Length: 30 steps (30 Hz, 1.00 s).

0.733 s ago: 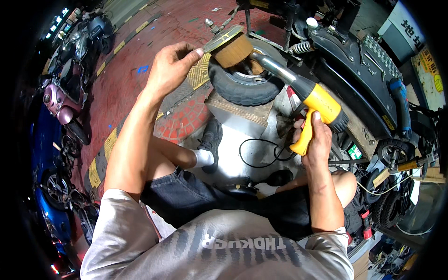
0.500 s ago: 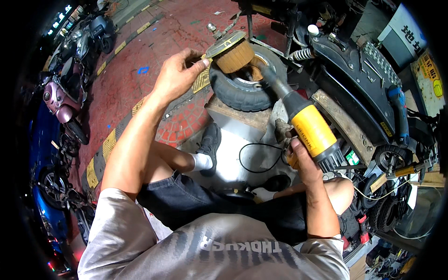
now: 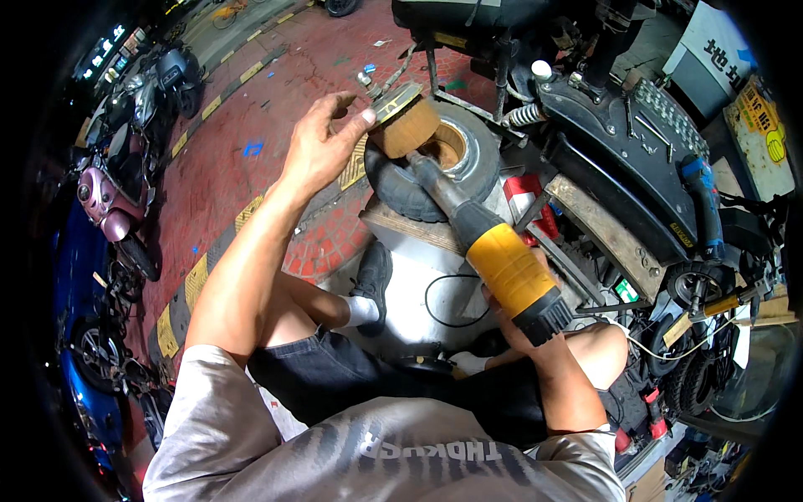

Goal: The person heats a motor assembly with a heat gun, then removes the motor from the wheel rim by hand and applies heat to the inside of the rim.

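My left hand (image 3: 322,144) grips the edge of a round metal cover with a thick rust-brown ring, which looks like a hub motor core (image 3: 408,127). A cable runs from its axle end. The core is tilted over a small wheel (image 3: 403,188), whose hollow hub looks rusty inside. In my right hand (image 3: 534,351) is a yellow and black heat gun (image 3: 504,266), with the gun's body hiding most of the fingers. Its nozzle points up and left at the lower edge of the brown ring; I cannot tell whether they touch.
A wooden block (image 3: 410,228) supports the wheel. To the right, a black bench (image 3: 615,142) carries small tools, with a blue power tool (image 3: 701,205) at its edge. A red box (image 3: 529,201) sits beside the wheel. Parked scooters (image 3: 121,188) line the left side.
The heat gun has swung left, bringing its nozzle from over the wheel's hub to the brown ring. My left hand still holds the motor core; the view has shifted slightly.
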Tool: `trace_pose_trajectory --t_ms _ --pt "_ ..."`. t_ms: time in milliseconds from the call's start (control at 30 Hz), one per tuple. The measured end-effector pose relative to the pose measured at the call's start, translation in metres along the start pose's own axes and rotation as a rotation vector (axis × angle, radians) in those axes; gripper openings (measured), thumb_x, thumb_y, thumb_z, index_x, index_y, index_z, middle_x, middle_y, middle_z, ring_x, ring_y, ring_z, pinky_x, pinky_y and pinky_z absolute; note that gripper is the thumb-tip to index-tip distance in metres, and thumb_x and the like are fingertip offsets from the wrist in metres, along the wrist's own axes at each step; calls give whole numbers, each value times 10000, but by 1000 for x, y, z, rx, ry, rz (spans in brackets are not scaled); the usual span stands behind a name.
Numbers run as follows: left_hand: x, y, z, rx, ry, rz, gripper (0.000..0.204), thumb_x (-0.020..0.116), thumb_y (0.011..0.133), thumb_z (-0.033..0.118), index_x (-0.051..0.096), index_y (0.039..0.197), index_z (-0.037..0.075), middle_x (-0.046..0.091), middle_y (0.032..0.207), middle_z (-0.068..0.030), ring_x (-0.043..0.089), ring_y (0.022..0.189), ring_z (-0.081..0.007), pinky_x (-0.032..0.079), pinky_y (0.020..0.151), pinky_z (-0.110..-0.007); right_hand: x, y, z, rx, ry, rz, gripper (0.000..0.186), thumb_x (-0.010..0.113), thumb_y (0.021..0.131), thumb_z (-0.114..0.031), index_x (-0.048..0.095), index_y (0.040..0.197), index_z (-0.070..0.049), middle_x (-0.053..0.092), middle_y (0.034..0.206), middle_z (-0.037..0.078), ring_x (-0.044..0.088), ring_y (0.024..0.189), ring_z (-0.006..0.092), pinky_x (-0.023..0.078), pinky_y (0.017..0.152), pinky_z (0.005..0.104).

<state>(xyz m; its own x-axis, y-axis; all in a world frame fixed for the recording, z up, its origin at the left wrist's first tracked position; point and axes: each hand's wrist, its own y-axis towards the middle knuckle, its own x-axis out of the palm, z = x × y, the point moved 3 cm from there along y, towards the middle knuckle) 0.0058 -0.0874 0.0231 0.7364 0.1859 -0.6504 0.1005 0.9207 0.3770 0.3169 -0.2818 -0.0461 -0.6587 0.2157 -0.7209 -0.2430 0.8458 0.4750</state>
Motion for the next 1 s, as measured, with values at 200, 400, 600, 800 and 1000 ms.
trace_pose_trajectory --t_ms 200,400,600,800,1000 --pt "3 23 -14 -69 -283 47 520 667 1039 386 627 1376 -9 672 1341 -152 623 1232 -229 545 949 -369 -9 6 -5 -9 101 3 273 780 796 -82 715 1061 -70 689 1014 106 678 921 314 542 772 411" --pt "17 45 -27 -298 -538 156 537 578 1070 479 715 1193 -25 723 1143 -123 641 1053 -200 487 960 -344 -16 11 -1 351 509 78 297 777 864 -75 699 1145 -20 690 1114 143 665 1056 324 503 959 412" --pt "33 63 -61 -394 -550 177 569 564 1049 546 748 1111 11 731 1032 -78 629 965 -183 486 875 -351 -20 20 -21 283 334 81 331 802 834 -52 694 1143 1 706 1042 142 696 937 312 538 895 405" --pt "51 73 -51 -370 -576 176 474 666 1011 505 743 914 48 653 842 2 545 775 -118 447 697 -312 -30 32 -55 -28 181 160 293 831 807 -60 723 1075 -11 713 1034 157 712 935 339 562 860 402" --pt "49 72 -34 -354 -620 13 562 778 896 494 761 1031 -52 778 950 -182 740 884 -268 554 820 -399 -47 31 -76 -52 62 139 259 825 816 -83 747 1055 -23 731 1048 166 710 944 358 559 878 436"
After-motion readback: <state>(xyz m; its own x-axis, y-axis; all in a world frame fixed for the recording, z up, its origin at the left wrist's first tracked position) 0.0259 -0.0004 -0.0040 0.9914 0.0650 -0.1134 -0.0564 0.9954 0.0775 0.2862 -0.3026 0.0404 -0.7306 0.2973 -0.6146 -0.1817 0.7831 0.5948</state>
